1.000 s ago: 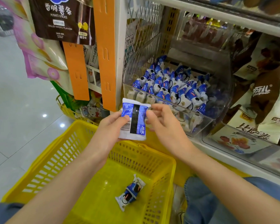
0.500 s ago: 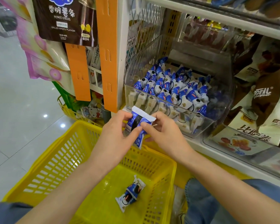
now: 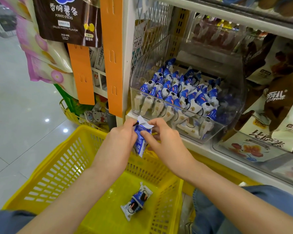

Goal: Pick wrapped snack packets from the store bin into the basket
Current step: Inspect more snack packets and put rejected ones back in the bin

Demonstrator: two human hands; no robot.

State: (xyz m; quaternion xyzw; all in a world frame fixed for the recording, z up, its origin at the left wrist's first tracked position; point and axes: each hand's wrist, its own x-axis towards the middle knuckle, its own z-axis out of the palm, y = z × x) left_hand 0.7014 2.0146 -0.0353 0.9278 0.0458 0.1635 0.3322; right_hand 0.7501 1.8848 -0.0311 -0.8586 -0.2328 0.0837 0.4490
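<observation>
Blue and white wrapping showed between the two hands: the left hand [image 3: 120, 141] and the right hand [image 3: 166, 141] were both closed on one snack packet [image 3: 140, 141], pinched between thumbs and fingertips, held upright just above the far rim of the yellow basket [image 3: 61, 166]. The packet's crimped top edge poked up between the thumbs, and its lower end hung down toward the basket's inside. Which hand carried most of the weight was hard to tell, since the fingers overlapped the wrapper.

Two packets [image 3: 136, 202] already lay on the basket floor, one partly across the other. The clear bin [image 3: 227, 129] on the shelf [image 3: 210, 149] behind the hands held many more of the same packets, stacked in rows.

The step in hand looked like the drop into the basket, early in the task with the bin full. To do it well, the packet should be carried a little nearer the person so it cleared the rim and hung over the open middle, then let go by both hands together, or passed to one hand first, so it fell flat and did not catch on the slotted wall. A light pinch on the wrapper's seam would spare whatever was inside from being crushed. The freed hand could then reach straight back over the bin's low front lip
</observation>
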